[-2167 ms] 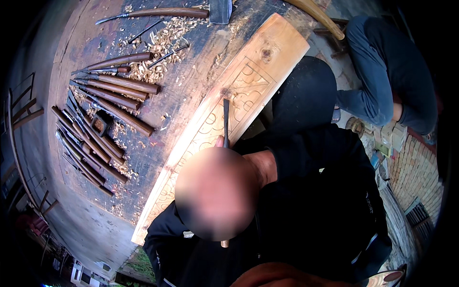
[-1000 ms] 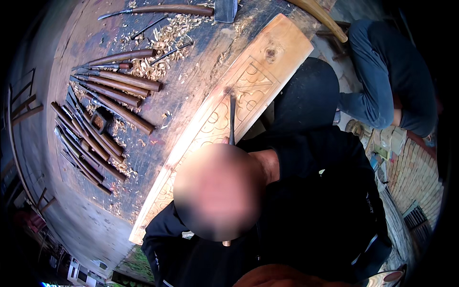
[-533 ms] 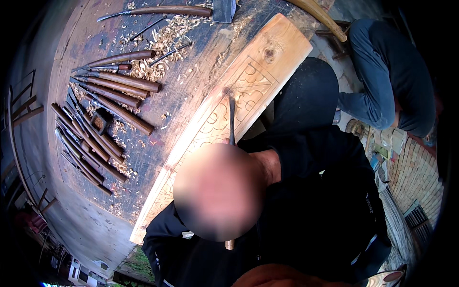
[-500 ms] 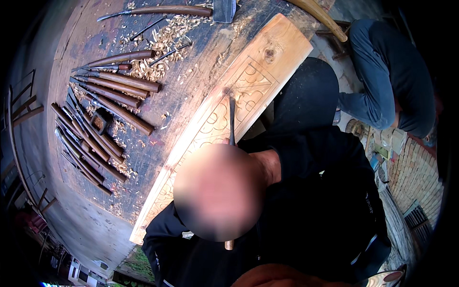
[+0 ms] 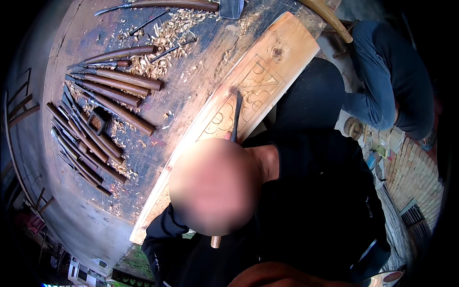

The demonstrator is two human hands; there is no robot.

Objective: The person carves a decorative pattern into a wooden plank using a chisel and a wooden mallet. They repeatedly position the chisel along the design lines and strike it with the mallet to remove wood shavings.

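Observation:
A long pale wooden board (image 5: 282, 57) with drawn and carved curls slants across the bench. A chisel (image 5: 237, 115) reaches over it, its dark blade tip on the pattern beside a small knot. The wooden handle end (image 5: 216, 242) sticks out below a round blurred patch that covers most of both hands. My right hand (image 5: 268, 160) comes in from the right; only its wrist shows plainly. A fingertip, whose hand I cannot tell, shows beside the blade. From the lower left, my left sleeve (image 5: 165, 222) runs into the blur; my left hand's fingers are hidden.
Several wood-handled carving tools (image 5: 124, 81) lie fanned on the worn bench (image 5: 162, 143) at left, among wood shavings (image 5: 165, 36). A hammer-like tool (image 5: 232, 8) lies at the far edge. Another person in blue-grey trousers (image 5: 373, 71) is at upper right.
The chisel has tilted: its handle end has swung left while the blade tip stays near the same part of the pattern. The whole view has shifted slightly.

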